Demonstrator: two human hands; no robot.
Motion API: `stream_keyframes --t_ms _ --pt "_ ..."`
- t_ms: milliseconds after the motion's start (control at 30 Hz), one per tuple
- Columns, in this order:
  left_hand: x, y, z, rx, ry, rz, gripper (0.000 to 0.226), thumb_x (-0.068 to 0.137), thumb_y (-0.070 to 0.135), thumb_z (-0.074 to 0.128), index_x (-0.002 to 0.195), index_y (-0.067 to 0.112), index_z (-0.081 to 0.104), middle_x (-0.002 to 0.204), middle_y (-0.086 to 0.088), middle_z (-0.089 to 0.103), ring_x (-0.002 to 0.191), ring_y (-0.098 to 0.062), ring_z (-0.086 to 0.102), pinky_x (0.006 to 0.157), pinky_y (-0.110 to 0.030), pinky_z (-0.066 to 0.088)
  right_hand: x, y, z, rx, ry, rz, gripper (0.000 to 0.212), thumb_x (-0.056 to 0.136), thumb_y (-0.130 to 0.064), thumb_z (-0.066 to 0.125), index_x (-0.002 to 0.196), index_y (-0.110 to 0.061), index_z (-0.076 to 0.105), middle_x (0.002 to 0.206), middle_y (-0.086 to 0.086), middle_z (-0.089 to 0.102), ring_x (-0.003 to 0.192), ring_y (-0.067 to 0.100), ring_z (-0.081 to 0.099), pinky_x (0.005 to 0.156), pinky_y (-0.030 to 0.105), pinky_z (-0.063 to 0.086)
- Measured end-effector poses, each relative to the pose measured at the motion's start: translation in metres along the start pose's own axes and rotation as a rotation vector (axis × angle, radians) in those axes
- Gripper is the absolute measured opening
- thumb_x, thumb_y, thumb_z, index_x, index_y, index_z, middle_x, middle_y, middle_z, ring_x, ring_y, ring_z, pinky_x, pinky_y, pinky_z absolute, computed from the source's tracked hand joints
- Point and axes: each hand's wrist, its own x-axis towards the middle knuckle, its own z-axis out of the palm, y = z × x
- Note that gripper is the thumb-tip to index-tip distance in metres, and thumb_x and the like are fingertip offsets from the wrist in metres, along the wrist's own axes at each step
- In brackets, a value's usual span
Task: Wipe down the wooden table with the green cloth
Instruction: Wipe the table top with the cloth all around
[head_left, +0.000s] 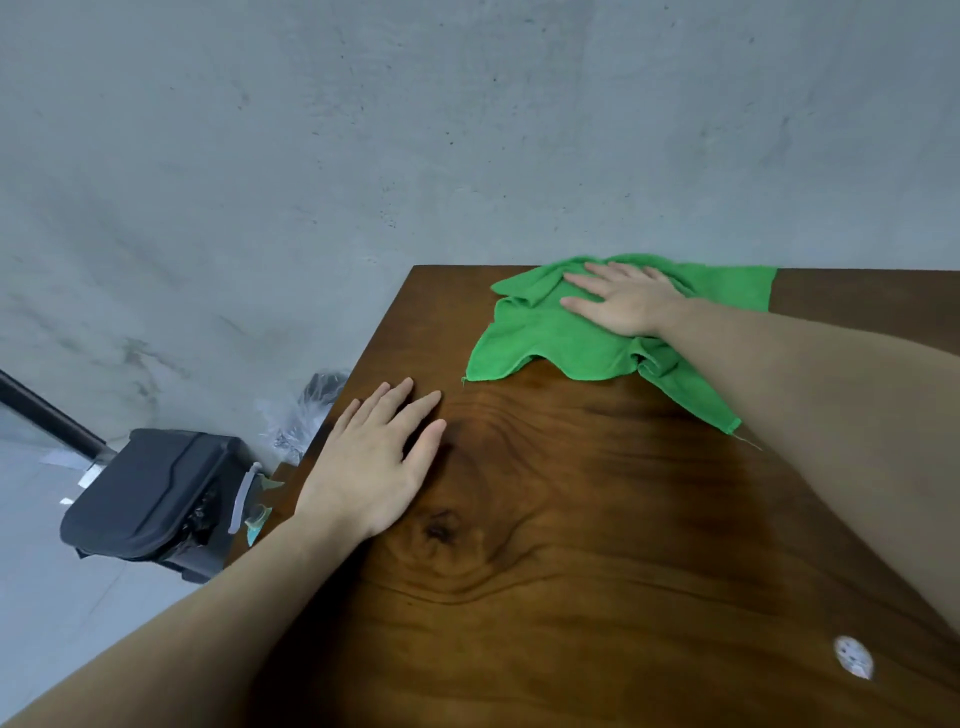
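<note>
A dark wooden table (571, 519) with a knot in its grain fills the lower right of the head view. A crumpled green cloth (550, 338) lies near the table's far edge, against the grey wall. My right hand (623, 304) presses flat on top of the cloth, fingers spread and pointing left. My left hand (374, 462) rests flat on the bare wood near the table's left edge, fingers together, holding nothing. Part of the cloth is hidden under my right hand and forearm.
A dark bin with a lid (150, 493) stands on the floor left of the table, with a clear plastic bag (306, 410) behind it. A small white round spot (852, 657) sits on the table near the front right. A grey concrete wall (467, 130) runs along the far edge.
</note>
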Motion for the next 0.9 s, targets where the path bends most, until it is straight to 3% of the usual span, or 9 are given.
stream_keyframes --t_ms 100,267,433,567,700,900 --pt "-0.005 0.003 -0.002 -0.056 0.063 0.007 0.048 0.101 0.055 0.026 0.140 0.042 0.049 0.155 0.014 0.038 0.147 -0.009 0.024 0.122 -0.035 0.013 -0.030 0.003 0.006 0.011 0.001 0.099 0.075 0.089 -0.081 0.005 0.156 -0.048 0.003 0.167 -0.009 -0.004 0.154 0.020 -0.001 0.122 0.055 -0.001" --pt "-0.012 0.006 -0.005 0.026 0.070 0.027 0.048 0.102 0.050 0.026 0.139 0.035 0.053 0.151 0.008 0.045 0.144 -0.014 0.033 0.119 -0.037 0.024 -0.109 -0.032 0.019 -0.019 -0.005 0.017 0.072 0.092 -0.076 0.005 0.157 -0.044 -0.001 0.168 -0.005 -0.007 0.154 0.021 -0.004 0.121 0.057 -0.002" --pt "-0.062 0.020 -0.008 -0.154 -0.018 0.011 0.053 0.104 0.048 0.021 0.144 0.029 0.049 0.156 0.004 0.039 0.147 -0.015 0.026 0.122 -0.038 0.015 -0.209 -0.084 0.037 -0.015 0.014 -0.047 0.072 0.098 -0.066 0.008 0.160 -0.030 0.001 0.168 -0.001 -0.005 0.154 0.018 -0.005 0.123 0.051 -0.002" --pt "-0.125 0.026 -0.010 -0.257 0.003 0.079 0.052 0.103 0.048 0.022 0.147 0.028 0.043 0.153 0.002 0.044 0.144 -0.017 0.032 0.122 -0.039 0.016 -0.284 -0.128 0.050 -0.025 0.022 -0.092 0.072 0.100 -0.061 0.008 0.160 -0.023 0.000 0.168 0.002 -0.006 0.154 0.017 -0.006 0.124 0.048 -0.002" --pt "-0.170 0.032 -0.015 -0.410 -0.009 0.134 0.049 0.103 0.048 0.024 0.142 0.029 0.046 0.144 0.006 0.052 0.136 -0.016 0.043 0.119 -0.039 0.020 -0.352 -0.169 0.061 0.008 0.027 -0.141 0.070 0.100 -0.062 0.011 0.160 -0.027 0.003 0.168 0.000 -0.005 0.154 0.016 -0.008 0.124 0.047 -0.003" --pt "-0.213 0.038 -0.014 -0.328 -0.092 0.256 0.046 0.104 0.046 0.027 0.135 0.029 0.056 0.156 0.006 0.036 0.146 -0.009 0.022 0.121 -0.040 0.006 -0.425 -0.186 0.070 -0.007 0.023 -0.308 0.065 0.098 -0.065 0.015 0.158 -0.039 0.012 0.168 -0.008 0.002 0.153 0.013 -0.005 0.123 0.045 -0.006"
